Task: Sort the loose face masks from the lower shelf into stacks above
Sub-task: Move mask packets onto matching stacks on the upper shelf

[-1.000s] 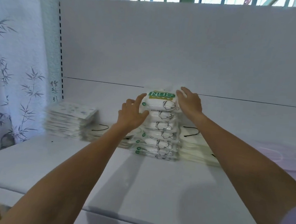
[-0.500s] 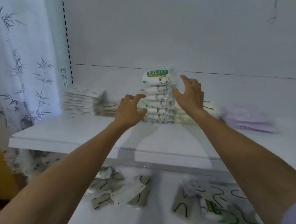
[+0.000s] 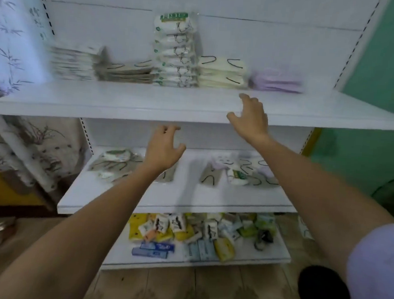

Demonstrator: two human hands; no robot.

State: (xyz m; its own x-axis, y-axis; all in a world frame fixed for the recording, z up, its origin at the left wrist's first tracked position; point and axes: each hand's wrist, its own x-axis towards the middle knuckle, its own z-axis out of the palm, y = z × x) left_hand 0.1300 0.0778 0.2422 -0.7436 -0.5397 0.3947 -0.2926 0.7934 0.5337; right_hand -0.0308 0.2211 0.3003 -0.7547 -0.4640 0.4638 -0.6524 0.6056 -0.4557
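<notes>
hovering empty, fingers loosely spread: left hand (image 3: 162, 147), right hand (image 3: 251, 118). loose masks (image 3: 113, 164) lie just below-left of the left hand, the nearer one; right hand higher, at the upper shelf (image 3: 124, 114) edge

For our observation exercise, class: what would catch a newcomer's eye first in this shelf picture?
The tall stack of white plastic-wrapped mask packs with a green label towers midway along the upper white shelf. In front, the left hand and right hand hover open and empty. Loose beige and white masks lie scattered on the shelf beneath.
</notes>
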